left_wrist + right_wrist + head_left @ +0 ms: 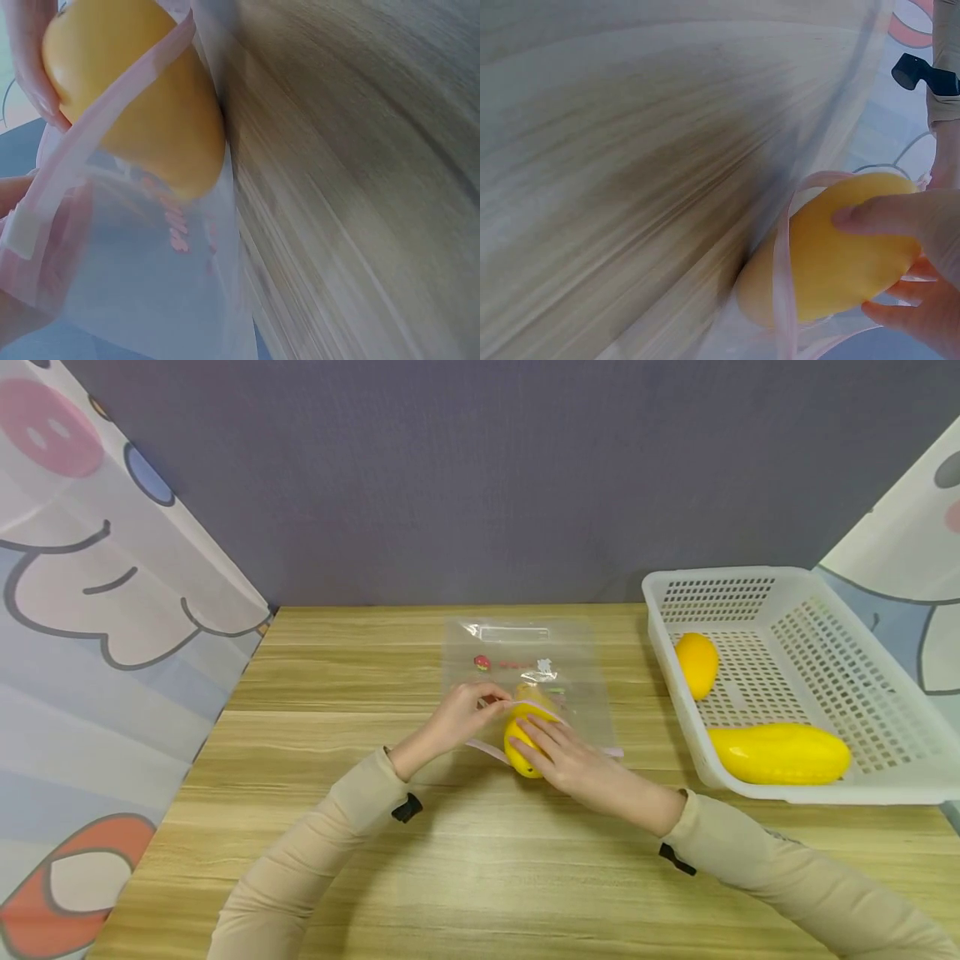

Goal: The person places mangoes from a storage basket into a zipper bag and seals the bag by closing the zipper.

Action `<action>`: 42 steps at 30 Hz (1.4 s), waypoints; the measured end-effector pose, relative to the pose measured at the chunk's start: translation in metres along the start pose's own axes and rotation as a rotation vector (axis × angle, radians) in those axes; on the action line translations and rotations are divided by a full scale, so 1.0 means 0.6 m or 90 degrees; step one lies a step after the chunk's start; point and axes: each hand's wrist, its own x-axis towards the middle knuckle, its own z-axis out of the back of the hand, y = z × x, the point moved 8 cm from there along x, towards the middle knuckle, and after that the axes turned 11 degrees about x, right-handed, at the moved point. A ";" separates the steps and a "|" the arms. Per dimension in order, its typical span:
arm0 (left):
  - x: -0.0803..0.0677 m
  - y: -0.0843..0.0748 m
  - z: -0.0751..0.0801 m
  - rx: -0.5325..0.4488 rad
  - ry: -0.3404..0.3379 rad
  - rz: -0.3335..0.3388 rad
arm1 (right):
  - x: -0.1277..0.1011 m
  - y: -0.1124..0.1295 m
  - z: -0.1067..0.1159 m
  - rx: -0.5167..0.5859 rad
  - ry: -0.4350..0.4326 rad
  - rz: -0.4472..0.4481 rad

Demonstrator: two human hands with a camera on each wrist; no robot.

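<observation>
A clear zip bag (587,710) with a pink zip strip and small red prints lies on the table, its mouth towards the person. A smooth yellow mango-like fruit (522,742) is partway through that mouth, its far end inside the bag and its near end outside. My left hand (467,717) pinches the bag's edge at the left of the fruit, near a white zip slider (22,231). My right hand (573,762) grips the fruit from the right, thumb (870,215) on one side and fingers on the other.
At the right stands a white plastic basket (806,578) with perforated walls. Inside it are an orange-yellow mango-like fruit (697,665) and a long yellow fruit or vegetable (780,754). A grey panel (465,485) rises behind the wooden table (337,668), with printed curtains on both sides.
</observation>
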 end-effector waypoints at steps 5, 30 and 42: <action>0.001 -0.001 0.003 -0.001 -0.008 -0.002 | -0.003 -0.005 -0.005 -0.029 -0.027 0.004; -0.002 0.007 -0.007 0.000 -0.009 0.017 | -0.004 -0.016 -0.006 0.001 -0.058 -0.023; -0.002 0.008 -0.010 -0.012 -0.001 0.020 | 0.000 -0.020 -0.013 -0.004 -0.043 -0.053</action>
